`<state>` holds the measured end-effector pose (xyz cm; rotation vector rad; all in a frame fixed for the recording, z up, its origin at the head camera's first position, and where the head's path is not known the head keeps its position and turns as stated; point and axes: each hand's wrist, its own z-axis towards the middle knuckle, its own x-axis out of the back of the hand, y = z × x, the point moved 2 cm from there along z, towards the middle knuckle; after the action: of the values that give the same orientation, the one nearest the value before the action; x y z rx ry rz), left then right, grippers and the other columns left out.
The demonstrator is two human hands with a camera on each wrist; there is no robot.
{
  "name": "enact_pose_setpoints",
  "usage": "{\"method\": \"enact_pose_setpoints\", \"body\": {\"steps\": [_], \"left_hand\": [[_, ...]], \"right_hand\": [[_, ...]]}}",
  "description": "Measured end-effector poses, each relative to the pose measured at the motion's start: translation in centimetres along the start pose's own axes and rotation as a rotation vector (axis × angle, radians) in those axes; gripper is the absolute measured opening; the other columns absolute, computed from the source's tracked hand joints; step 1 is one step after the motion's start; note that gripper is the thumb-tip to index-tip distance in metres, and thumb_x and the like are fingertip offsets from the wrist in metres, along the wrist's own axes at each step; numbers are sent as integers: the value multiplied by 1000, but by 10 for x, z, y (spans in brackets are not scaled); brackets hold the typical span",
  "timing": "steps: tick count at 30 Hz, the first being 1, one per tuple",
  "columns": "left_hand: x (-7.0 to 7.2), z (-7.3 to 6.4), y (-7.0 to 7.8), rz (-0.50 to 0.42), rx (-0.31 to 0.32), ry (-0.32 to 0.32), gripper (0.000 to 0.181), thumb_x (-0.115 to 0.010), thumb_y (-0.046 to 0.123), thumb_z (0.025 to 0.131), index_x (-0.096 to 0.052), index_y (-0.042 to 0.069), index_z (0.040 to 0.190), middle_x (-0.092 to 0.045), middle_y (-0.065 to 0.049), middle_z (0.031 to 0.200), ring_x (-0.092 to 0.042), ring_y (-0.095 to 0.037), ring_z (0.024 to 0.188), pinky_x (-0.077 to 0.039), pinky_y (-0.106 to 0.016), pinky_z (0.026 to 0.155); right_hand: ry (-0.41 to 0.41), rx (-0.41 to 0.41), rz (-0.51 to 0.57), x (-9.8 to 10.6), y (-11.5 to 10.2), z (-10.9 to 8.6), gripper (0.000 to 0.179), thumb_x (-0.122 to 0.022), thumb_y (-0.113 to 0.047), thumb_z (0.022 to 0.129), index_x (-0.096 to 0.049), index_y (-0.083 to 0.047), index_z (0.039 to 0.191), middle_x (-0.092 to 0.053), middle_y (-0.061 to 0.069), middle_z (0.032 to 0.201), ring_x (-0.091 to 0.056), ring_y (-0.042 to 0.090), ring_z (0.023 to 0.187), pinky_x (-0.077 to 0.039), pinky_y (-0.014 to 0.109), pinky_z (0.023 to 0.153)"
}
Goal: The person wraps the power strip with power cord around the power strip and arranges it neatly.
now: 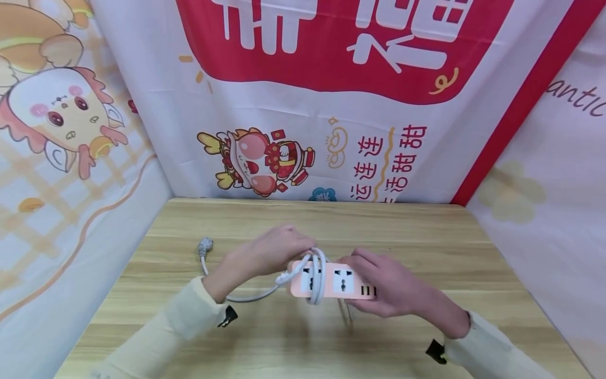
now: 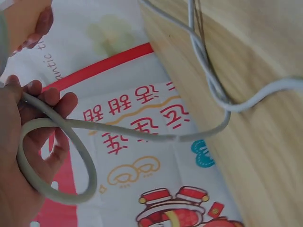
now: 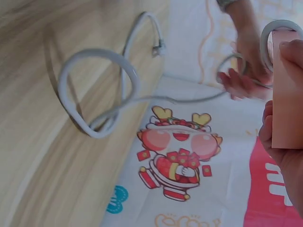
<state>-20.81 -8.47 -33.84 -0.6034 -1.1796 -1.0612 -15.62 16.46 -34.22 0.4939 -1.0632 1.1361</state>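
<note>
A pink power strip (image 1: 294, 287) with white socket panels is held above the table by my right hand (image 1: 395, 284), which grips its right end. White cable (image 1: 317, 279) wraps in turns around the strip's left part. At that left end, my left hand (image 1: 279, 250) holds the cable, and in the left wrist view a loop of cable (image 2: 90, 165) passes through its curled fingers. A further loose loop of cable (image 3: 102, 52) hangs low by the table in the right wrist view. The grey plug (image 1: 205, 246) lies on the table to the left.
The wood-grain table (image 1: 402, 226) is bounded by printed cloth at the back (image 1: 265, 100), left (image 1: 118, 179) and right (image 1: 535, 210). The cable's plug end trails across the table near my left forearm.
</note>
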Motion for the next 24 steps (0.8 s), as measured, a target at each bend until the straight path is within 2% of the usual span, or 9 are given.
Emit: {"method": "enact_pose_setpoints", "body": {"steps": [4, 8, 11, 13, 15, 20, 24], "left_hand": [[-14, -7, -6, -116, 110, 39, 12, -71, 14, 93, -70, 19, 103, -72, 9, 93, -63, -5, 82, -49, -28, 83], [-28, -13, -12, -164, 209, 49, 18, -64, 18, 98, -69, 16, 116, -73, 6, 103, -64, -7, 92, -50, -33, 94], [-33, -15, -14, -187, 218, 74, 22, -55, 20, 103, -67, 15, 121, -72, 4, 104, -61, -9, 92, -52, -34, 92], [-33, -15, -13, -224, 196, 97, 24, -53, 22, 104, -65, 16, 124, -71, 3, 105, -61, -9, 90, -53, -33, 89], [-34, -14, -11, -270, 168, 112, 21, -50, 21, 105, -63, 16, 121, -69, 3, 101, -60, -9, 87, -54, -30, 84], [-31, -11, -5, -485, 135, 130, 15, -41, 16, 108, -55, 14, 114, -65, -3, 96, -59, -9, 89, -53, -27, 81], [-25, -11, -1, -689, 165, 118, 26, -31, 20, 109, -54, 11, 118, -63, -9, 94, -57, -11, 88, -50, -33, 82]], "right_hand": [[45, -34, 39, 9, 4, 2, 50, -71, -42, 90, -57, -12, 127, -56, -4, 103, -48, 1, 80, -44, 13, 63], [91, -64, 122, 17, 9, 4, 51, -77, -33, 86, -57, -11, 128, -57, -2, 104, -49, 2, 81, -45, 15, 62], [124, -93, 167, 23, 12, 6, 53, -80, -24, 81, -58, -11, 127, -57, -2, 105, -50, 3, 84, -46, 18, 63], [144, -108, 173, 27, 14, 8, 55, -81, -20, 78, -58, -11, 127, -58, -2, 106, -50, 4, 85, -46, 19, 65], [166, -115, 171, 32, 16, 11, 56, -81, -18, 77, -58, -10, 127, -58, -1, 107, -50, 5, 87, -46, 20, 66], [240, -108, 136, 49, 22, 22, 51, -77, -24, 79, -59, -6, 123, -60, 1, 104, -49, 5, 85, -43, 22, 67], [325, -74, 106, 68, 29, 33, 48, -74, -28, 80, -60, 0, 117, -63, 6, 98, -51, 7, 82, -43, 22, 66]]}}
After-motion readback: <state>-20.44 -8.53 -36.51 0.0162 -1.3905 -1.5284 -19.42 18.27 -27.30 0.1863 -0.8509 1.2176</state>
